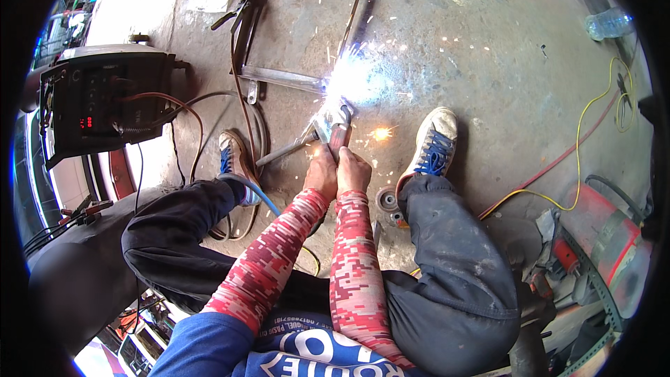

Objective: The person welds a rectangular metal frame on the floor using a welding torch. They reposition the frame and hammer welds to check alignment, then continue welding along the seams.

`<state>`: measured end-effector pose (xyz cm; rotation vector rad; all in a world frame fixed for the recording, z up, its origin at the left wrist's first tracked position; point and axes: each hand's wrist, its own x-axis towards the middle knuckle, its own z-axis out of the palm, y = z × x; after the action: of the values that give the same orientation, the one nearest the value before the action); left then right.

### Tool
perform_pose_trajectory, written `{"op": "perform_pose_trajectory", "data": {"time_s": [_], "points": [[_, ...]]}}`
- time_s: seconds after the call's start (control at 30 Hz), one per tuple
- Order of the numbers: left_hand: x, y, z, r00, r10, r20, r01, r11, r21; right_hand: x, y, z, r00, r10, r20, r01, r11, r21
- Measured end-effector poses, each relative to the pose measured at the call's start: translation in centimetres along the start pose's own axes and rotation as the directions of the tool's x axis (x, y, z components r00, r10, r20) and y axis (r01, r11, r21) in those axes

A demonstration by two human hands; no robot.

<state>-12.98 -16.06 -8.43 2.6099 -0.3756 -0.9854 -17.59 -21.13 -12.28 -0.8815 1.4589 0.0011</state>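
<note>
Black box-shaped machine with a red lit display [105,98] stands at far left, small markings unreadable. Next, a rectangular steel-bar frame [283,78] lies on scuffed grey concrete [488,77]. Left hand [321,173] and right hand [354,171] sit side by side, fingers closed around a red-handled tool with a metal head [340,138]; undersides of grip hidden. White-blue glare [359,82] beyond it obscures the frame's near right corner. Further right: dusty white shoe with blue laces [434,143], thin yellow cord [578,160], clear plastic bottle [608,24].

Metal frame [280,77] blocks front-left; floor [513,91] opens front-right.
</note>
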Motion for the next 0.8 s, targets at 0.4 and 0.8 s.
{"op": "perform_pose_trajectory", "data": {"time_s": [0.4,0.8], "points": [[-0.2,-0.3,-0.1,1.0,0.031,0.004,-0.031,0.999,0.031,-0.1,0.0,0.3,0.999,0.033,0.018,-0.034,0.998,0.053],[-0.2,-0.1,0.0,0.999,-0.009,0.035,0.009,1.0,0.005,-0.9,-1.3,-0.3,1.0,-0.005,0.003,0.005,1.0,0.003]]}}
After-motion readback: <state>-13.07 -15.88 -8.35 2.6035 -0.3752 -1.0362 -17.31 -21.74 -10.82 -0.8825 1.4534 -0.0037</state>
